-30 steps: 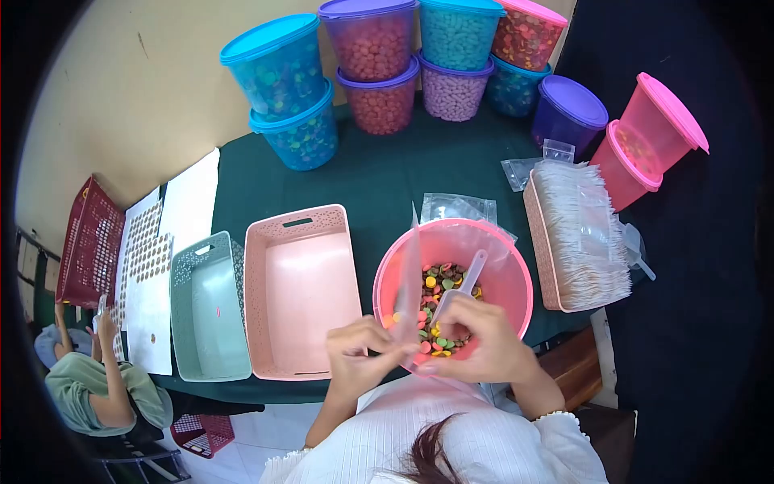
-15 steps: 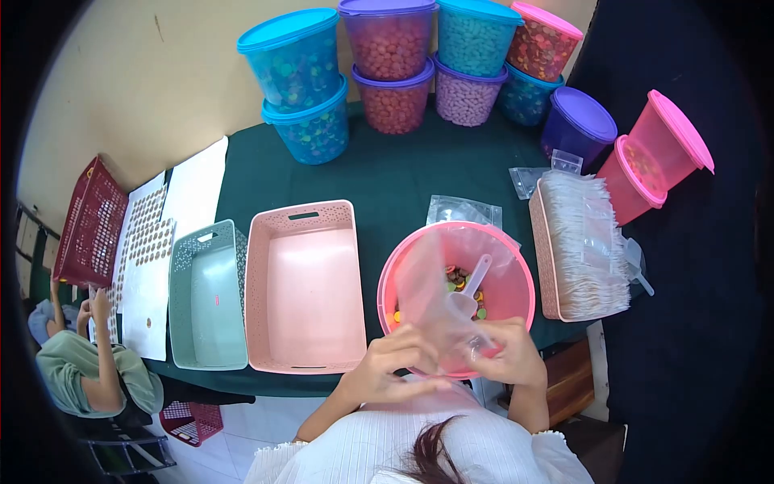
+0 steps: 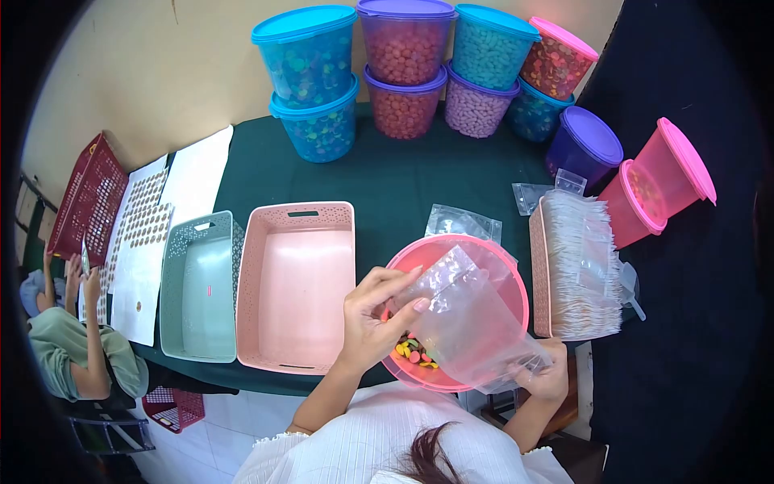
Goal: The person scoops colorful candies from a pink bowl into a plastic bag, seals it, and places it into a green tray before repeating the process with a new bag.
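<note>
A clear plastic zip pouch (image 3: 472,323) hangs tilted over a pink bucket (image 3: 524,282), covering much of its opening. My right hand (image 3: 544,373) is closed on the pouch's lower right end, crumpling the film. At the pouch's upper left edge is my left hand (image 3: 371,319), its thumb and forefinger apart. The pouch looks flat, with nothing visible inside. Colourful button-like candies (image 3: 415,352) show at the bucket's lower left. The scoop is hidden behind the pouch.
A pink basket (image 3: 343,282) and a green basket (image 3: 234,306) stand to the left. On the right, a pink holder (image 3: 542,274) contains many pouches (image 3: 584,266). Lidded tubs (image 3: 403,105) line the back. Another person (image 3: 81,355) sits far left near sticker sheets (image 3: 149,218).
The pouch has swung upright and spread over the bucket, hiding the white scoop. My right hand moved right and down with it; my left hand rose to its upper edge.
</note>
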Tool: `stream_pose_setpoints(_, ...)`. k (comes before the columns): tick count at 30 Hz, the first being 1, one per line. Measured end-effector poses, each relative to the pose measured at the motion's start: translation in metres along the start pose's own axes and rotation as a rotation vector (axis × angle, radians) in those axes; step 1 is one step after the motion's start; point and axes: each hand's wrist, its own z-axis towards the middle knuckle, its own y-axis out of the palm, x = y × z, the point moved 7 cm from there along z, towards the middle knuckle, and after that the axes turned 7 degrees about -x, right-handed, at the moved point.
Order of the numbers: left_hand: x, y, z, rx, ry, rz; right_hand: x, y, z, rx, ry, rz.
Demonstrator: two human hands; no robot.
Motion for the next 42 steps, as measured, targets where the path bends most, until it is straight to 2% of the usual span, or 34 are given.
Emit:
stream_pose_setpoints(4,0.0,-0.003,-0.001,0.018,0.085,0.103,0.003,-0.001,0.001,0.005,0.022,0.021)
stream_pose_setpoints(6,0.009,-0.005,-0.002,0.057,0.204,0.222,0.008,-0.002,-0.001,-0.004,0.031,0.032)
stream_pose_setpoints(9,0.009,-0.007,-0.004,0.058,0.233,0.266,0.003,0.0,0.006,-0.018,0.013,0.034)
stream_pose_setpoints(11,0.003,-0.012,-0.006,0.057,0.198,0.211,0.001,0.004,0.009,-0.019,-0.003,0.031)
stream_pose_setpoints(14,-0.004,-0.017,-0.004,0.031,0.124,0.13,0.012,0.003,0.009,0.085,0.101,0.123)
stream_pose_setpoints(16,-0.006,-0.015,0.0,-0.005,-0.018,0.11,0.008,0.004,0.015,0.142,0.157,0.163)
stream_pose_setpoints(19,-0.016,-0.019,-0.004,0.058,-0.074,-0.02,0.009,0.011,0.02,0.158,0.094,0.152)
stream_pose_setpoints(20,-0.017,-0.021,-0.004,0.051,-0.076,-0.019,0.007,0.015,0.023,0.147,0.072,0.147)
stream_pose_setpoints(22,-0.01,-0.02,-0.004,-0.033,-0.009,0.278,0.007,0.02,0.026,0.117,0.098,0.165)
stream_pose_setpoints(23,-0.009,-0.021,-0.005,-0.041,-0.011,0.275,0.008,0.023,0.025,0.08,0.121,0.18)
stream_pose_setpoints(25,-0.009,-0.03,-0.009,0.048,-0.036,0.159,0.019,0.018,0.019,0.123,0.159,0.235)
stream_pose_setpoints(27,-0.012,-0.033,-0.013,0.036,-0.033,0.067,0.024,0.016,0.015,0.163,0.195,0.291)
stream_pose_setpoints(29,-0.009,-0.035,-0.02,0.1,0.015,-0.158,0.022,0.019,0.016,0.179,0.193,0.247)
stream_pose_setpoints(31,-0.009,-0.037,-0.025,0.092,0.022,-0.143,0.021,0.021,0.016,0.177,0.194,0.272)
stream_pose_setpoints(33,-0.008,-0.042,-0.03,0.196,0.08,-0.149,0.021,0.022,0.019,0.176,0.194,0.289)
stream_pose_setpoints(35,-0.012,-0.045,-0.034,0.175,0.065,-0.113,0.012,0.024,0.025,0.201,0.034,0.227)
stream_pose_setpoints(39,-0.015,-0.054,-0.039,0.09,-0.003,0.035,0.02,0.025,0.024,0.145,0.108,0.238)
stream_pose_setpoints(42,-0.015,-0.06,-0.041,0.201,0.0,-0.123,0.018,0.037,0.03,0.116,0.072,0.383)
